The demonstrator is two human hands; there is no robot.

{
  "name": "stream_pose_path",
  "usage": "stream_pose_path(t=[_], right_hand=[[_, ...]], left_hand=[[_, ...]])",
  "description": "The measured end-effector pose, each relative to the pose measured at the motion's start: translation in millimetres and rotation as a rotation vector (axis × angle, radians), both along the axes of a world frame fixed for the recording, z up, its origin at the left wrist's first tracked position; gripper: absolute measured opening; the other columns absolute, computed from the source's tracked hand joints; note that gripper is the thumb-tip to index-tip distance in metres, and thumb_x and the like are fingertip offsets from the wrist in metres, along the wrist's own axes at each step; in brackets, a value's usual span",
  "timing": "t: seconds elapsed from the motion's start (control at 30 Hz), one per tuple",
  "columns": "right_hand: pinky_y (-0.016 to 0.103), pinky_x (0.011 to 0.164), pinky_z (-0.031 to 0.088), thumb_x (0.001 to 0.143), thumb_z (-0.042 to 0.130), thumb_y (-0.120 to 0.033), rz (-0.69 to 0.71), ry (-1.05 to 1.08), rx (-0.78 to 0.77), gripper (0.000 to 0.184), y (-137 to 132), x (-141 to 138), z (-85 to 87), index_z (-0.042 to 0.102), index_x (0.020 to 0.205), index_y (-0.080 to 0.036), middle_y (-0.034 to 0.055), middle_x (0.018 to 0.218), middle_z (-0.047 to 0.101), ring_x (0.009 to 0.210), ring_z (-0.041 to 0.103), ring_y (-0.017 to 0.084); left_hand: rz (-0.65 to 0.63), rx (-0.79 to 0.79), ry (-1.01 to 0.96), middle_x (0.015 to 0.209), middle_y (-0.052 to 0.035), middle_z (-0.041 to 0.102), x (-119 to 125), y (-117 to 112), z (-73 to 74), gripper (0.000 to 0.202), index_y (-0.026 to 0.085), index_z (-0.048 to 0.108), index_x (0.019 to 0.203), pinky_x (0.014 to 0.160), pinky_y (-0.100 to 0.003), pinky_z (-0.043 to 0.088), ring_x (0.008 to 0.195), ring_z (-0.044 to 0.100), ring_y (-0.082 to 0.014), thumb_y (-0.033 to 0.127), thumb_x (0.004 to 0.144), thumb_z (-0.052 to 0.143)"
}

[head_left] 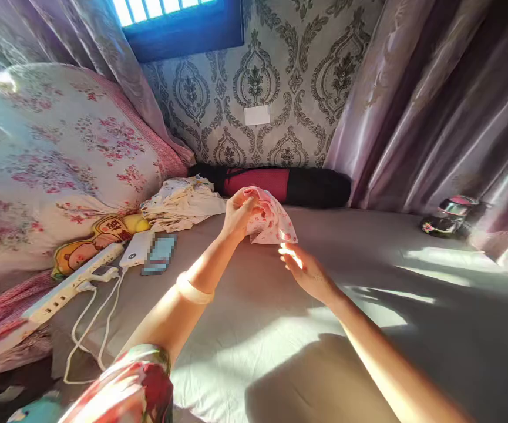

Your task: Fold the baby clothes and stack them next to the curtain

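My left hand [238, 215], with a pale band on its wrist, is closed on the top of a pink cloth [271, 223] with a small red print. The cloth hangs bunched and folded above the grey bed sheet, so I cannot tell whether it is a garment. Just below its lower right corner is my right hand [304, 271], fingers loosely apart and partly sunlit. Nothing shows in that hand. Beyond the left hand lies a heap of cream clothes [187, 202] on the bed.
A red and black long bag [275, 187] lies against the wall. To the left are a power strip [73, 282] with white cables, a white charger box [137, 249], a blurred phone [160, 254] and a plush toy [86, 247]. A dark shiny object [450, 214] sits by the right curtain.
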State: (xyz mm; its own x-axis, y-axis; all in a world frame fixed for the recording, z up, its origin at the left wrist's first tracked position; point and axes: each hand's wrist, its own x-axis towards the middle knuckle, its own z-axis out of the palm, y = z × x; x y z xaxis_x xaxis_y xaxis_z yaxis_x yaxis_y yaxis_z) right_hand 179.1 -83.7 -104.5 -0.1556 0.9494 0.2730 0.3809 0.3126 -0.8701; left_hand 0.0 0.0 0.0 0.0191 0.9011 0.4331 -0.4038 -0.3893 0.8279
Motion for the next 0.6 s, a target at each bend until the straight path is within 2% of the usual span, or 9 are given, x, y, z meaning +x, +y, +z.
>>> stream_pose_path(t=[0.13,0.2,0.23,0.3,0.37,0.43,0.53,0.6], right_hand=[[0.05,0.098,0.053,0.089,0.053,-0.05,-0.194,-0.008,0.083,0.061,14.3,-0.3,10.0,0.042,0.145,-0.026,0.0132,0.146,0.05,0.127,0.056,0.03],[0.052,0.105,0.048,0.087,0.057,-0.05,-0.271,-0.017,0.148,0.076,18.6,2.7,15.1,0.028,0.153,-0.025,0.0143,0.157,0.035,0.14,0.041,0.031],[0.053,0.108,0.044,0.087,0.058,-0.05,-0.282,-0.022,0.173,0.08,19.9,4.6,17.4,0.024,0.155,-0.024,0.0144,0.159,0.03,0.144,0.035,0.032],[0.054,0.112,0.04,0.087,0.059,-0.049,-0.255,-0.021,0.201,0.082,20.7,8.2,21.1,0.021,0.157,-0.026,0.0131,0.16,0.029,0.145,0.033,0.031],[0.054,0.111,0.041,0.088,0.059,-0.047,-0.218,-0.008,0.22,0.079,19.4,10.3,23.4,0.023,0.156,-0.029,0.0108,0.157,0.035,0.142,0.037,0.031],[0.053,0.106,0.046,0.089,0.058,-0.046,-0.216,0.01,0.244,0.071,16.6,10.6,24.6,0.031,0.153,-0.031,0.01,0.153,0.042,0.136,0.045,0.03],[0.046,0.091,0.055,0.089,0.057,-0.048,-0.269,0.033,0.252,0.058,11.1,9.4,26.1,0.049,0.142,-0.026,0.0133,0.14,0.053,0.116,0.06,0.028],[0.041,0.082,0.058,0.089,0.057,-0.05,-0.285,0.049,0.243,0.051,7.9,8.6,27.7,0.057,0.133,-0.023,0.0136,0.13,0.058,0.101,0.065,0.026]], left_hand=[[-0.064,0.049,-0.028,0.067,0.005,0.059,14.7,-13.7,0.5,0.042,0.019,0.061,0.08,0.058,-0.02,0.05,0.06,0.06,-0.009,0.05,0.064,0.084],[-0.104,0.077,-0.036,0.068,0.0045,0.06,18.7,-18.7,1.2,0.041,0.019,0.061,0.08,0.061,-0.02,0.05,0.063,0.061,-0.0095,0.05,0.066,0.084],[-0.121,0.083,-0.039,0.068,0.0044,0.06,19.9,-20.5,1.4,0.04,0.019,0.06,0.079,0.062,-0.02,0.05,0.064,0.061,-0.0096,0.049,0.067,0.084],[-0.143,0.065,-0.046,0.067,0.005,0.059,21.8,-23.0,0.8,0.04,0.019,0.059,0.078,0.061,-0.02,0.049,0.063,0.06,-0.009,0.049,0.068,0.084],[-0.167,0.018,-0.052,0.066,0.0054,0.059,23.5,-24.5,-1.6,0.04,0.02,0.057,0.078,0.058,-0.019,0.048,0.059,0.058,-0.0081,0.049,0.069,0.083],[-0.205,-0.026,-0.053,0.066,0.0052,0.059,25.4,-25.4,-6.0,0.04,0.02,0.056,0.079,0.055,-0.019,0.046,0.055,0.056,-0.0074,0.049,0.071,0.082],[-0.238,-0.071,-0.059,0.066,0.0053,0.057,27.9,-26.4,-14.9,0.04,0.019,0.055,0.078,0.055,-0.018,0.047,0.055,0.055,-0.0068,0.049,0.073,0.081],[-0.239,-0.101,-0.056,0.066,0.0052,0.056,29.4,-26.9,-21.2,0.042,0.019,0.053,0.076,0.057,-0.018,0.047,0.056,0.055,-0.0066,0.05,0.073,0.081]])
